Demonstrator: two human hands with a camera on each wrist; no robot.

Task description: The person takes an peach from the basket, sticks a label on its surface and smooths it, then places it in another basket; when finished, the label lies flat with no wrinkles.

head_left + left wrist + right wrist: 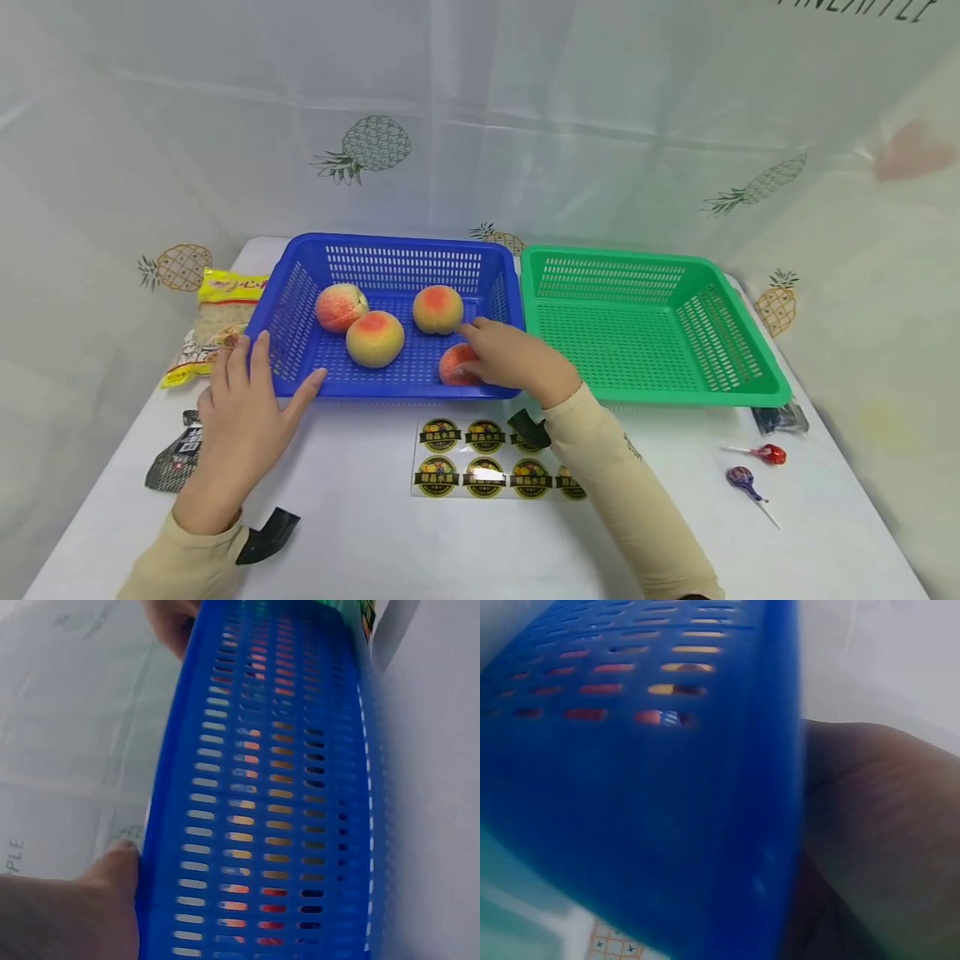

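Inside the blue basket [397, 390] lie a red-and-yellow peach [341, 307], a yellow peach with a red top [375, 339] and a similar one [438, 309] farther back. My right hand [510, 354] reaches over the basket's front right corner and grips a redder peach [454, 365], with thumb and fingers around it. That peach is partly hidden by the hand. My left hand [251, 417] is at the front left corner, fingers spread and thumb extended close to the rim. In the left wrist view, the thumb [112, 870] appears beside the basket's rim.
A green basket [615, 350] stands right of the blue one. A sheet of round stickers [483, 477] lies in front. Two lollipops, one red [771, 454] and one purple [740, 477], lie at right. A yellow food packet [225, 312] and a black mesh bag [174, 461] lie at left.
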